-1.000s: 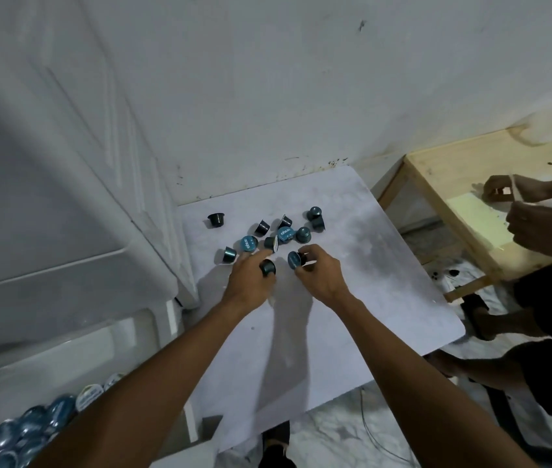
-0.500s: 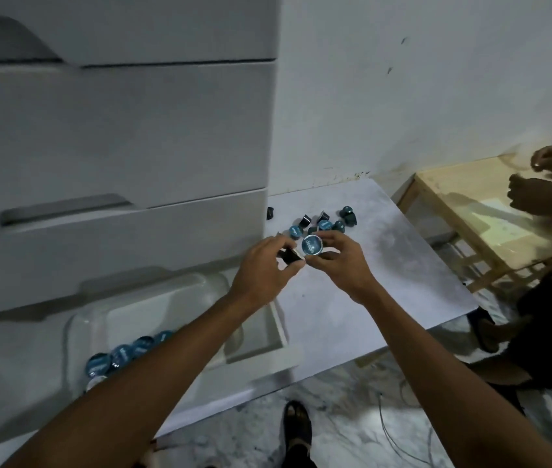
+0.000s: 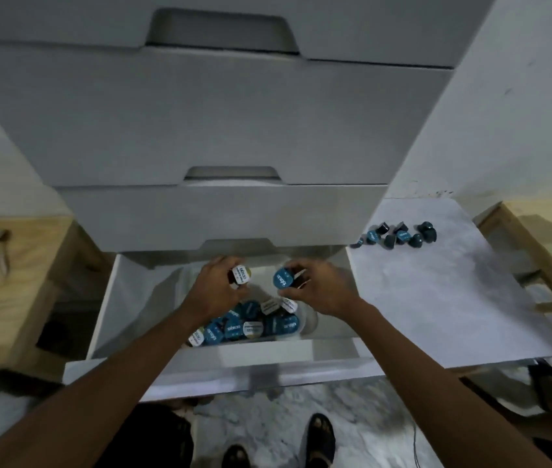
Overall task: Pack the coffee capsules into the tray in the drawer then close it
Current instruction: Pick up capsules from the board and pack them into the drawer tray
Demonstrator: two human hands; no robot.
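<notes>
The open drawer [image 3: 234, 373] is met first, its front edge nearest the viewer. Inside it, the clear tray [image 3: 310, 320] is already partly filled with packed capsules [image 3: 247, 324], which are crowded toward its six o'clock end. Just beyond these, both hands are held over the tray's bare part. A white-lidded capsule [image 3: 242, 274] is pinched by the left hand [image 3: 213, 288], whose fingers [image 3: 222, 262] are curled round its body. A blue-lidded capsule [image 3: 283, 278] is gripped likewise by the right hand [image 3: 316, 290], between thumb and curled fingers. The placing step is judged to be in hand: each capsule would next need to be lowered into a free spot and let go. Farther off, at two o'clock, a cluster of loose capsules [image 3: 399, 235] is left on the white table [image 3: 436, 298], so more trips are called for before the drawer can be shut.
</notes>
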